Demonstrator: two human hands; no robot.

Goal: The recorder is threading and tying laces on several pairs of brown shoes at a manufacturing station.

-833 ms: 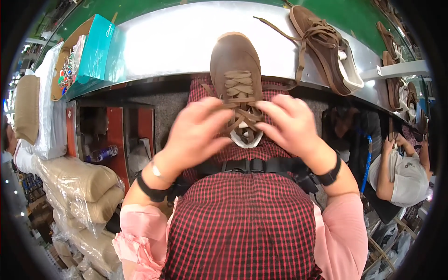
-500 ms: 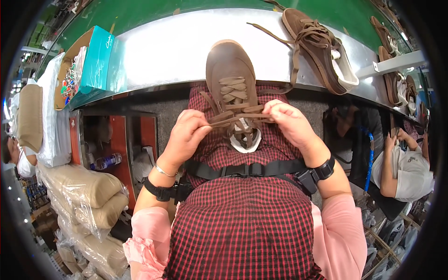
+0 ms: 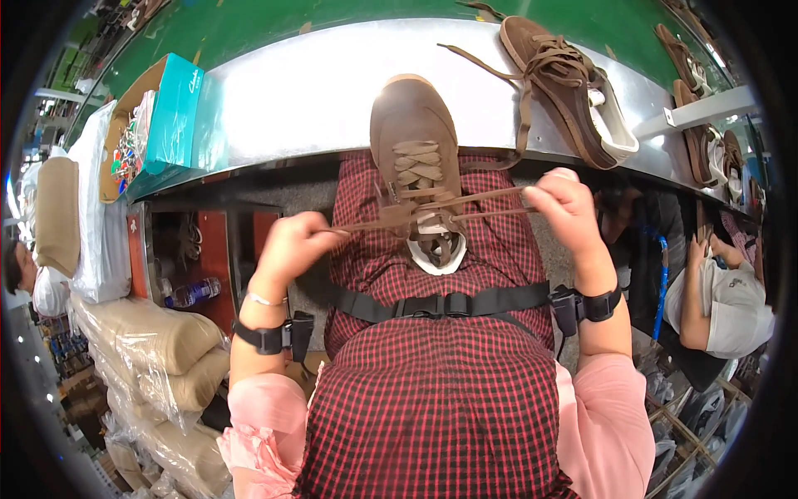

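Observation:
A brown suede shoe [image 3: 413, 141] rests toe-away against the shiny metal table edge [image 3: 291, 100], its heel on my lap over a red checked apron. My left hand [image 3: 291, 245] pinches one end of its brown lace [image 3: 366, 223] and pulls it out to the left. My right hand [image 3: 565, 208] grips the other lace end [image 3: 490, 200] and draws it to the right. Both laces run taut from the top eyelets. Black wrist straps sit on both of my forearms.
A second brown shoe [image 3: 565, 83] with loose laces lies on the table at the right. A teal shoebox [image 3: 170, 112] stands at the table's left end. More shoes [image 3: 706, 125] sit on a rack far right. Wrapped bundles [image 3: 158, 349] pile at lower left. Another person [image 3: 719, 291] sits at right.
My hands were together over the shoe's tongue; they have spread apart sideways, pulling the two lace ends tight to the left and right.

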